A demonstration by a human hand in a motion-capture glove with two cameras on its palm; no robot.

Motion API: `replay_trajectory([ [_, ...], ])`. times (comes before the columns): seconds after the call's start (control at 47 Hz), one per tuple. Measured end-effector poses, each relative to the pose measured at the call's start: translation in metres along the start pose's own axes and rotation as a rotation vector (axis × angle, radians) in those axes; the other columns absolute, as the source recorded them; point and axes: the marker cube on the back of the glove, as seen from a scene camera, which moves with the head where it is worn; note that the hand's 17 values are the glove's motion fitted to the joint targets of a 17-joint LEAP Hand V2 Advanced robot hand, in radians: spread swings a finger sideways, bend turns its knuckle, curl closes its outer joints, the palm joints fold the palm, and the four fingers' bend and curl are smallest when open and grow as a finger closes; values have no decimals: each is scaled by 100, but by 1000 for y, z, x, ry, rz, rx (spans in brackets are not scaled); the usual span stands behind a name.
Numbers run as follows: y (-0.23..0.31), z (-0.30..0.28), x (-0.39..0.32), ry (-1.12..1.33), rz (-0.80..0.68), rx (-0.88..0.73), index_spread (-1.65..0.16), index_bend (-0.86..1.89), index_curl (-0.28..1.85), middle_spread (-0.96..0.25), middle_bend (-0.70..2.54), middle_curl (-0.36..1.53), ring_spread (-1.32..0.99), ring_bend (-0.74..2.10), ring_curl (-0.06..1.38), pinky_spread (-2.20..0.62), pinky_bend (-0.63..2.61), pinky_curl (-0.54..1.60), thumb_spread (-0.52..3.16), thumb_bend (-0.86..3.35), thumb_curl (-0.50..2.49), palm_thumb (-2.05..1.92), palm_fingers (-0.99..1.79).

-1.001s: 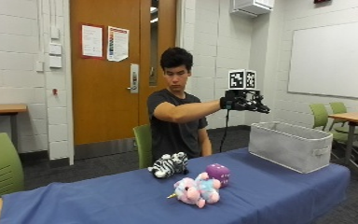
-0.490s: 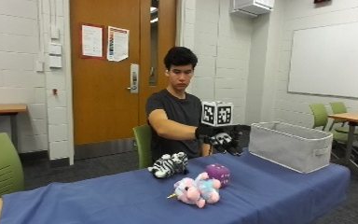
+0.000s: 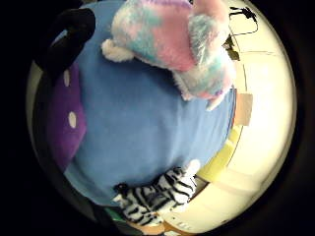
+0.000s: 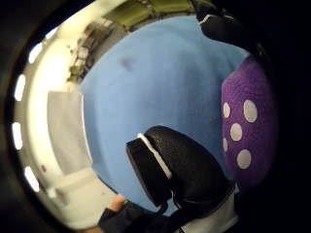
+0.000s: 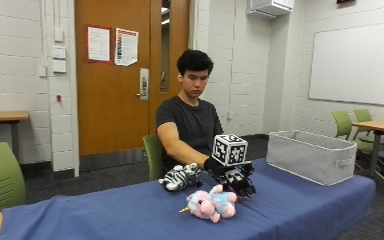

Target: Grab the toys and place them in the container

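We see the gloved right hand (image 5: 235,181) lowered onto the purple spotted toy (image 4: 248,131), fingers curling round it. The pink unicorn (image 5: 210,204) lies just beside the hand, the zebra (image 5: 181,177) near, and 1 grey container (image 5: 310,155) well apart.

No legible writing anywhere

We find two papers (image 5: 113,45) posted on the wooden door (image 5: 131,75) in the upper left of the outside view (one edged in red, one with coloured patches), but we cannot read a word on either. The whiteboard (image 5: 358,70) at the upper right shows us no writing, and we see no label or brand on the grey container (image 5: 312,156) or the plush toys (image 5: 208,203).
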Motion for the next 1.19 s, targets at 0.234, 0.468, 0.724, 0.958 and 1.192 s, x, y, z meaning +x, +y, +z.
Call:
replay_trajectory([
  [0.234,5,11,7,25,48,-46,-36,19,39,-16,10,25,-40,34,26,-19,77,40,115,-1,11,1,27],
  [0.468,16,10,9,-34,33,5,-36,1,25,-25,34,30,-49,72,37,-35,93,40,121,8,19,22,65],
  [0.724,18,6,8,-31,12,128,-36,22,25,-36,59,42,-48,90,45,-47,88,39,111,24,36,61,114],
  [0.958,9,-19,-9,-97,-55,133,-33,47,37,-35,85,53,-44,102,51,-49,79,40,89,27,50,68,140],
  [1.192,-2,-117,-73,-102,-128,229,-26,68,48,-32,95,57,-41,109,54,-48,83,44,67,30,59,66,131],
])
